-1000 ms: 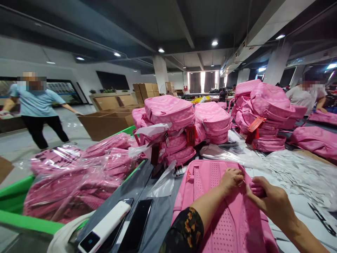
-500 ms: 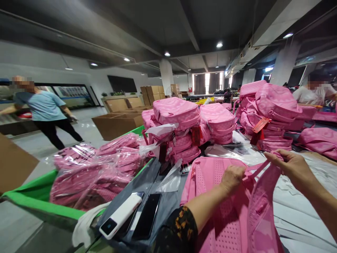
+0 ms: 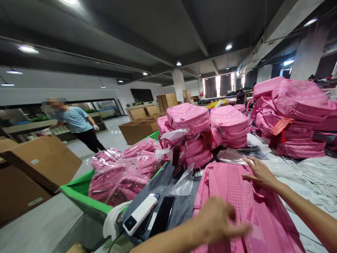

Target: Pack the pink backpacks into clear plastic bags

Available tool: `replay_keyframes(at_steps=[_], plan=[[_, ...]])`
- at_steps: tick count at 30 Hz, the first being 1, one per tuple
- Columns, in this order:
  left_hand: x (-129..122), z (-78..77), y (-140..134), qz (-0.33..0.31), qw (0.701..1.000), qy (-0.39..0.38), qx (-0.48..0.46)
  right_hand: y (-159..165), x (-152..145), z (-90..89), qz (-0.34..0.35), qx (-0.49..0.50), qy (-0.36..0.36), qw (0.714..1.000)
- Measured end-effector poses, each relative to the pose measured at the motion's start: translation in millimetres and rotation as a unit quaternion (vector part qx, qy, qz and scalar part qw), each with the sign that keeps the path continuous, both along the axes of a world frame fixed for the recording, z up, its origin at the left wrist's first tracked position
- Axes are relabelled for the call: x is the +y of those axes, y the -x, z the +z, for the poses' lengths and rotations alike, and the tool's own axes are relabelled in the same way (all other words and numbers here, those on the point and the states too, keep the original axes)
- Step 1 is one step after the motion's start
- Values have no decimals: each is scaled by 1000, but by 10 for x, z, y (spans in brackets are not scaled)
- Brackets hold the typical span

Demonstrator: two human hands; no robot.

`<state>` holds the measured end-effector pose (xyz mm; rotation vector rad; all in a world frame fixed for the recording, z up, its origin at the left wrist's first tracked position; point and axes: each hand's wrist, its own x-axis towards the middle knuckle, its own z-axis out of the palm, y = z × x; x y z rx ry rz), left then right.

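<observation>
A pink backpack (image 3: 223, 182) lies on the table before me, its perforated back panel and straps facing up. My right hand (image 3: 260, 174) is open near its upper edge, fingers spread over the top of a shoulder strap. Lower down, my left hand (image 3: 218, 221) hovers over or touches the back panel; which one I cannot tell. It is blurred, with a finger stretched out and apart from the thumb, and nothing shows in it. The lower part of the backpack runs out of view.
Stacked pink backpacks (image 3: 188, 119) with tags stand behind, and another pile (image 3: 297, 102) is at right. A white power bank (image 3: 140, 214) and a black phone (image 3: 162, 214) lie left. Plastic-wrapped backpacks fill a green-rimmed bin (image 3: 76, 196). Cardboard boxes (image 3: 44, 161) and a person (image 3: 75, 121) are beyond.
Both hands have let go of the shoulder strap, which now lies down on the backpack. My left hand has moved down toward me, my right hand slightly left. The view has turned left.
</observation>
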<state>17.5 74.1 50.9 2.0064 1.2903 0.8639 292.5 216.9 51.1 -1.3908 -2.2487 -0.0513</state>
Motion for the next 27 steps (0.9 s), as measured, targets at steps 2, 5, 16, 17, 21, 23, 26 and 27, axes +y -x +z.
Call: replay_keyframes(at_steps=[2,5,16,17,21,23,26,27], plan=[[459,283,138,90,988,-113,52,-9,44,-175,-20,-4,-7,1000],[1085,390,128,163,982,-72,55,11,2,-342,6,21,-25,999],[693,-582,102,43,967,-247,48,42,-943,-690,15,76,-142,987],[637,-627,162,27,966,-247,76,55,-1035,-706,20,64,-136,988],[662,-725,243,-42,957,-192,214,86,-1170,-761,23,47,-62,997],[852,-723,170,-59,949,-142,274,83,-1030,-767,17,35,3,999],[1244,-688,7,-49,945,-94,309,86,-582,-751,-27,-8,113,993],[1359,-676,-31,-40,945,-86,312,93,-407,-748,-43,-19,136,990]])
